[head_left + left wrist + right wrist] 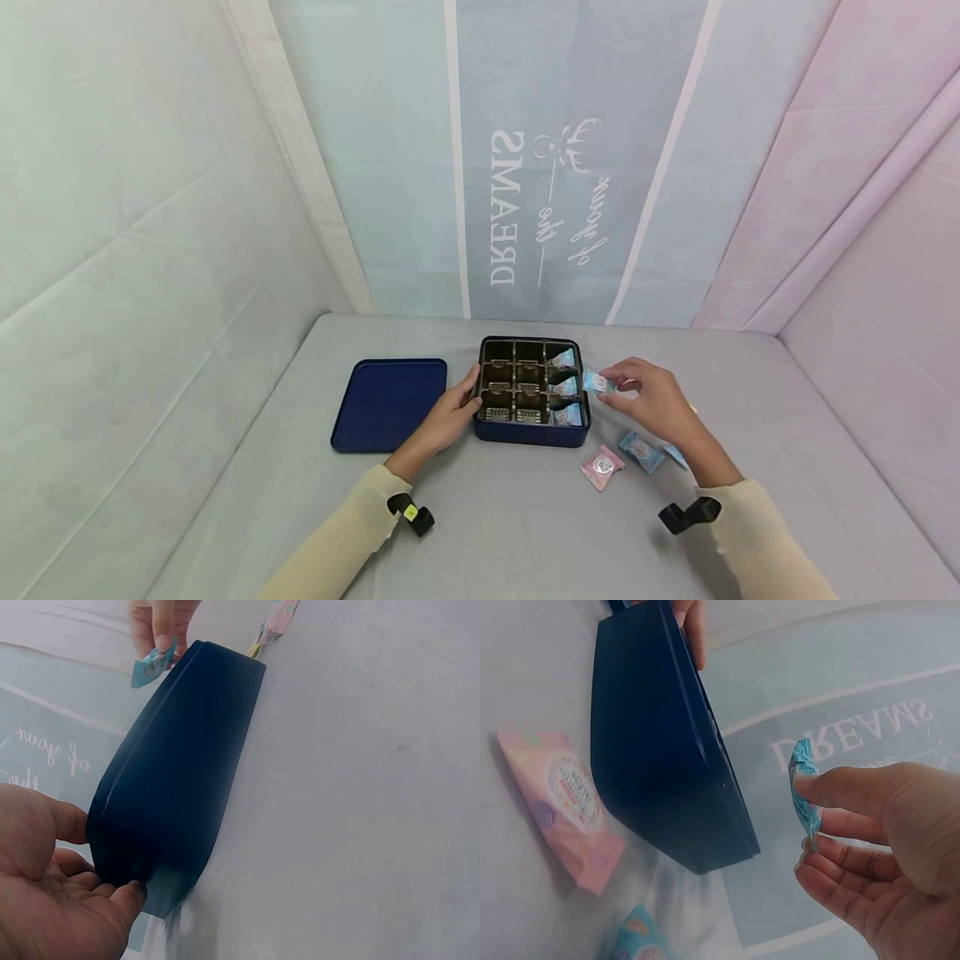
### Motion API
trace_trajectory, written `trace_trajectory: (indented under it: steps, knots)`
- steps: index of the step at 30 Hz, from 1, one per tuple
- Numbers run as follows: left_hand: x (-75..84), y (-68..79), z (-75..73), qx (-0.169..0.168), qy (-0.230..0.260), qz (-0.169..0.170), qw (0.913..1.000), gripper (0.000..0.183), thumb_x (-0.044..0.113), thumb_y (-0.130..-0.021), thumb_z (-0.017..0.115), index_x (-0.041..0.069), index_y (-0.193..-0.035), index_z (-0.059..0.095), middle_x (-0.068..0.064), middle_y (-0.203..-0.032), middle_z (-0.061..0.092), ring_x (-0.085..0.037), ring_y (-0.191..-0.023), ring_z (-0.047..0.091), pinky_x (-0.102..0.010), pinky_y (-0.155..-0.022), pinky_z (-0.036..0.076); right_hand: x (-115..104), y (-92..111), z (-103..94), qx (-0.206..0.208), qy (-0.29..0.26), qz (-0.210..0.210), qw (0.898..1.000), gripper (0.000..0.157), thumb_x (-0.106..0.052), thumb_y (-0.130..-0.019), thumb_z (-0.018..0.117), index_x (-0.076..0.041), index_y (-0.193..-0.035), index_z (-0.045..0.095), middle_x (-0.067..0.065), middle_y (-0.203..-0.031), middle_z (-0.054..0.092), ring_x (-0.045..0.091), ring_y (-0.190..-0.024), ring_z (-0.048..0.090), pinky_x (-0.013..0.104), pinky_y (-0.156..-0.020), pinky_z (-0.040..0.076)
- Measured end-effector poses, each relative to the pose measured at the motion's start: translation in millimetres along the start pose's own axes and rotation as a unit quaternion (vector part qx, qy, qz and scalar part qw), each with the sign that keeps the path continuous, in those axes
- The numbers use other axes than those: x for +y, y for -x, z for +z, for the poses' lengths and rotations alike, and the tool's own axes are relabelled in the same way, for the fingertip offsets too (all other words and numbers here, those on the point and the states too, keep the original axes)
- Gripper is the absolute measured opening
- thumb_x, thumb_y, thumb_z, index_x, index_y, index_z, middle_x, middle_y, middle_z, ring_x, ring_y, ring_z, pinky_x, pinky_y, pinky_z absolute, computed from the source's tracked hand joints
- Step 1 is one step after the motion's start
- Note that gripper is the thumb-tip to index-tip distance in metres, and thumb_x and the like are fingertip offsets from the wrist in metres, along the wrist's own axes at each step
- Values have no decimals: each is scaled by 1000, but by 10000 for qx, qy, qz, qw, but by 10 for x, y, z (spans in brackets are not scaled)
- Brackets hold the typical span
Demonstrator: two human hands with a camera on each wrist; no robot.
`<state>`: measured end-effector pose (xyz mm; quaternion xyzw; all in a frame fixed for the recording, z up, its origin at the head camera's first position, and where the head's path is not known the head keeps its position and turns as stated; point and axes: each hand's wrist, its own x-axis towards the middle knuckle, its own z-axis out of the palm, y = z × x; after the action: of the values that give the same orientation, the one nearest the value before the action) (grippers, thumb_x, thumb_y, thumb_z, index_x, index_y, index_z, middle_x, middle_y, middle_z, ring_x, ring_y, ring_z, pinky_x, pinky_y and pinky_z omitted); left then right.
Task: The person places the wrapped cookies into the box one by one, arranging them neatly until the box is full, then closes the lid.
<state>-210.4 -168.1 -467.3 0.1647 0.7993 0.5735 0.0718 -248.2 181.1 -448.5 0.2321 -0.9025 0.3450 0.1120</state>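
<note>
A dark blue tin (532, 433) with a divided insert stands on the table; each compartment in its right column holds a blue-wrapped candy (567, 415). My left hand (450, 412) grips the tin's left side, thumb near the rim and fingers against the wall, as the left wrist view (67, 877) also shows. Just off the tin's right edge, my right hand (648, 396) pinches another blue-wrapped candy (805, 787) between thumb and fingers, above the table. In the right wrist view a pink-wrapped candy (564, 799) lies beside the tin.
The blue lid (393, 404) lies flat left of the tin. In front and to the right lie the pink candy (602, 467), a blue candy (642, 451) and another blue wrapper (675, 456) partly behind my right wrist. A printed cloth (555, 75) hangs behind the table.
</note>
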Motion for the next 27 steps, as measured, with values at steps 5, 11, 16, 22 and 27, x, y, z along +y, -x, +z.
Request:
trace_trajectory:
  steps: [5,11,16,22,27]
  knots:
    - [6,7,-7,-7,-5,19,10000,62,3,-108,43,-2,-160,10,-13,-167,6,-31,-154,8,-52,-122,18,-78,-36,49,-44,-67,-87,9999,29,-10,-83,85,-5,-111,78,5,-105,71,22,-88,67,43,-79,61]
    - [18,4,-13,-61,-6,31,10000,62,3,-108,43,-2,-160,9,-13,-167,5,-32,-154,7,-53,-122,17,-183,-84,131,-166,-41,-165,9997,29,-13,-84,85,-6,-110,78,4,-105,70,20,-87,67,42,-78,61]
    - [12,7,-11,-53,-15,32,10000,62,2,-108,43,-3,-160,10,-13,-167,5,-32,-154,7,-52,-122,18,-255,-104,180,-187,29,-285,9994,29,-13,-83,85,-5,-110,78,4,-104,70,21,-86,68,42,-77,61]
    - [-4,3,-12,-54,-31,52,10000,61,2,-108,42,-3,-160,10,-13,-167,5,-32,-154,8,-52,-122,19,-339,-125,243,-305,-56,-392,9987,31,-11,-83,85,-4,-111,77,6,-104,68,24,-87,69,46,-79,61]
    - [-19,5,-12,-63,-43,59,10000,62,2,-108,43,-2,-160,9,-13,-167,5,-32,-154,7,-52,-122,18,-391,-123,330,-520,-3,-445,9977,32,-13,-84,85,-6,-114,76,5,-107,68,22,-88,67,43,-79,60]
